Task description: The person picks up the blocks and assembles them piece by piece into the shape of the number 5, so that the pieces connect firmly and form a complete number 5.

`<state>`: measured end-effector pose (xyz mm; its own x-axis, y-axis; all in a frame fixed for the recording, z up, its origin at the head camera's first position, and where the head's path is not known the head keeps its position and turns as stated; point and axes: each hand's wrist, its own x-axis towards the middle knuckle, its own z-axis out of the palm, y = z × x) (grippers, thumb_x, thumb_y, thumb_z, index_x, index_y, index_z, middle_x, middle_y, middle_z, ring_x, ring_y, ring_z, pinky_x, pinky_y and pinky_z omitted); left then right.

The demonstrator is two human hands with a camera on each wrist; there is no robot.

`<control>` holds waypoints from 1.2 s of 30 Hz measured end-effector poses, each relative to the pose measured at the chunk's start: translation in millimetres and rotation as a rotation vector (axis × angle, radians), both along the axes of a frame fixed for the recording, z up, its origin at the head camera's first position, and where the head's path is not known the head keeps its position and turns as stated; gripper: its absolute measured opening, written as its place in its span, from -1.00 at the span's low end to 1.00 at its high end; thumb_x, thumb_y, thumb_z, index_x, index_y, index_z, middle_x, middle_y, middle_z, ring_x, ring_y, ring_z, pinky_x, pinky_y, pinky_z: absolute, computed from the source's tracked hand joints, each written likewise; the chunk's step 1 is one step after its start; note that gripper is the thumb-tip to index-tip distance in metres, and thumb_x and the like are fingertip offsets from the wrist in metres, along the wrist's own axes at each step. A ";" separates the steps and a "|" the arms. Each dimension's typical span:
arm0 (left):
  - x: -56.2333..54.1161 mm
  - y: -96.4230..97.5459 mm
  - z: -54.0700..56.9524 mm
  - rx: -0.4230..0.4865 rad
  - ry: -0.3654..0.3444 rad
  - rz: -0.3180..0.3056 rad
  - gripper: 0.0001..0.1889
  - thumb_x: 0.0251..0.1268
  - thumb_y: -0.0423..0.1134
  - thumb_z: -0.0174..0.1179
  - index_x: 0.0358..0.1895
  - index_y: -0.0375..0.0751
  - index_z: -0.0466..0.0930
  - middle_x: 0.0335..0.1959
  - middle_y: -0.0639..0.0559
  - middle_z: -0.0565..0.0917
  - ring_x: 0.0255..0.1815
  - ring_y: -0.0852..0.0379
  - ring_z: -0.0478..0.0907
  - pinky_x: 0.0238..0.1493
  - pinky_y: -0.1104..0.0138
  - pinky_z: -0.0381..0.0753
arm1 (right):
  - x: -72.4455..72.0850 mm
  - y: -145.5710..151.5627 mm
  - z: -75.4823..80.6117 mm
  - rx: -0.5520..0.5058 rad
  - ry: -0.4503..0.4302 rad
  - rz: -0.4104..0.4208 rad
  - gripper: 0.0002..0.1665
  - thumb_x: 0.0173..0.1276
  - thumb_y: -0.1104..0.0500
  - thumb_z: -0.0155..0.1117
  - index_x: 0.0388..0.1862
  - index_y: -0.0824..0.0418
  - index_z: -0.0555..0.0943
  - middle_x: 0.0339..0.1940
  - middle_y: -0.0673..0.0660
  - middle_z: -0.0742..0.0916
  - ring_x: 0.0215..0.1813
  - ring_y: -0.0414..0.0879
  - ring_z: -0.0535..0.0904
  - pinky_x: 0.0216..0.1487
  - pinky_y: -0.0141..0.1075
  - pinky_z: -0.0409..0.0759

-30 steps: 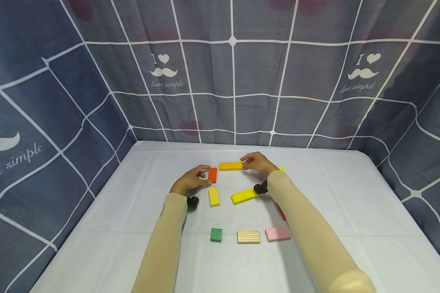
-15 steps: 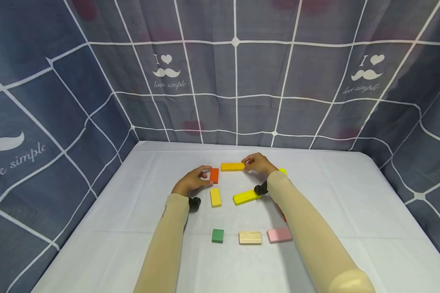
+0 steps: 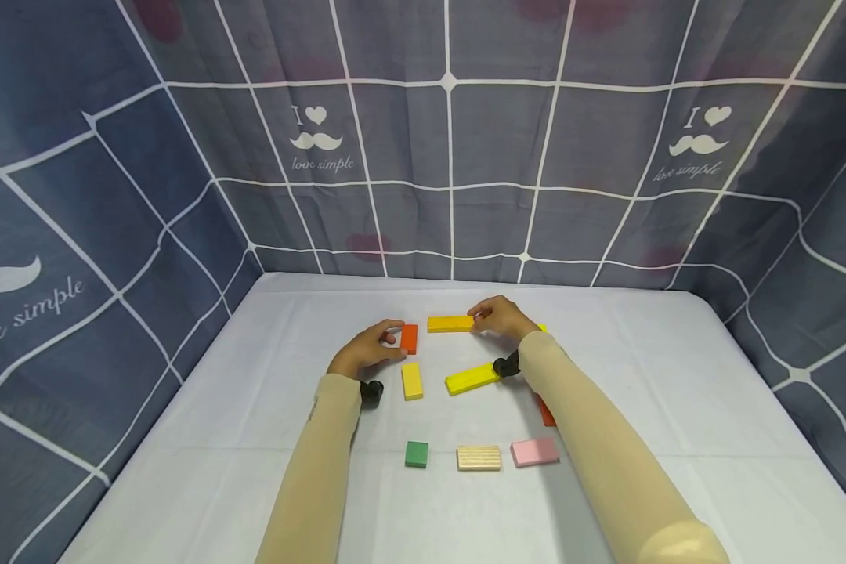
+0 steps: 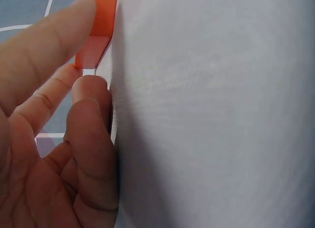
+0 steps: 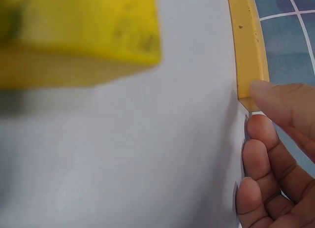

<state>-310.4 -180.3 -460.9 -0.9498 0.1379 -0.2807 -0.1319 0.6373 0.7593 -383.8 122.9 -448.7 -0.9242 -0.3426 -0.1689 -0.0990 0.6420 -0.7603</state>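
My left hand [image 3: 369, 347] pinches a small orange-red block [image 3: 409, 339] lengthwise, thumb at its near end and index finger at its far end. In the left wrist view the thumb overlaps that block [image 4: 102, 16]. With thumb and fingers, my right hand [image 3: 502, 316] holds the right end of a long orange-yellow block [image 3: 450, 324]. This block lies flat at the far side, right of the orange-red one, with a narrow gap between them. The right wrist view shows the thumb on the end of the long block [image 5: 247, 46].
Nearer on the white table [image 3: 289, 501] lie a short yellow block [image 3: 412, 381], a long bright yellow block [image 3: 471, 379], a green square block [image 3: 417, 454], a ridged wooden block [image 3: 479, 458] and a pink block [image 3: 534, 452]. The right sleeve partly hides a red block [image 3: 546, 412].
My right hand has shifted slightly right with the orange-yellow block, widening its gap from the orange-red block. The left hand and its block stay in place.
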 end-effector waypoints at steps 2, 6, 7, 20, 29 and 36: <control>-0.2 -0.2 0.3 -0.002 0.002 -0.004 -0.30 0.49 -0.18 0.43 0.62 -0.04 0.40 0.26 -0.15 0.54 0.25 -0.14 0.42 0.41 0.00 0.39 | 0.7 2.5 0.4 -0.005 0.002 0.004 -0.57 0.41 0.33 0.50 0.24 0.36 0.74 -0.14 0.13 0.76 -0.11 -0.08 0.54 -0.03 -0.32 0.50; 0.0 -0.4 1.0 -0.012 0.004 -0.010 -0.30 0.49 -0.17 0.43 0.62 -0.04 0.41 0.26 -0.16 0.54 0.27 -0.15 0.41 0.44 -0.02 0.37 | 2.0 8.7 1.9 -0.014 -0.008 0.006 -0.59 0.41 0.34 0.50 0.21 0.35 0.75 -0.19 0.10 0.74 -0.16 -0.10 0.53 -0.09 -0.34 0.51; 0.2 -0.2 1.0 -0.016 0.003 -0.011 -0.31 0.49 -0.17 0.42 0.62 -0.04 0.41 0.26 -0.15 0.54 0.27 -0.15 0.41 0.44 -0.02 0.38 | 2.7 10.5 2.3 -0.015 -0.013 0.007 -0.59 0.41 0.34 0.50 0.22 0.36 0.74 -0.19 0.09 0.73 -0.17 -0.11 0.52 -0.11 -0.34 0.52; 1.6 2.3 3.4 -0.009 -0.003 -0.004 -0.30 0.49 -0.19 0.43 0.62 -0.06 0.40 0.23 -0.16 0.53 0.21 -0.13 0.44 0.33 0.07 0.45 | 2.5 27.3 -0.7 0.001 -0.063 -0.038 -0.55 0.41 0.33 0.51 0.26 0.37 0.71 -0.25 0.05 0.70 -0.31 -0.16 0.50 -0.27 -0.37 0.54; 0.7 0.5 0.3 -0.004 -0.001 0.003 -0.30 0.49 -0.18 0.43 0.62 -0.03 0.41 0.26 -0.17 0.53 0.21 -0.14 0.44 0.33 0.06 0.45 | 14.2 31.8 5.5 -0.009 -0.063 -0.053 -0.52 0.38 0.36 0.53 0.26 0.39 0.70 -0.26 0.06 0.69 -0.34 -0.16 0.54 -0.23 -0.38 0.58; -1.1 1.5 -1.6 -0.004 -0.014 0.018 -0.30 0.48 -0.18 0.44 0.62 0.00 0.41 0.26 -0.15 0.53 0.20 -0.12 0.44 0.28 0.09 0.46 | 15.3 38.1 4.7 -0.030 -0.061 -0.043 -0.52 0.35 0.39 0.51 0.24 0.42 0.69 -0.33 0.04 0.67 -0.37 -0.16 0.54 -0.21 -0.36 0.56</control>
<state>-311.5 -178.8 -462.5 -0.9481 0.1197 -0.2947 -0.1542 0.6375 0.7549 -368.5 161.0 -443.9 -0.9263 -0.3089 -0.2156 -0.0250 0.6215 -0.7830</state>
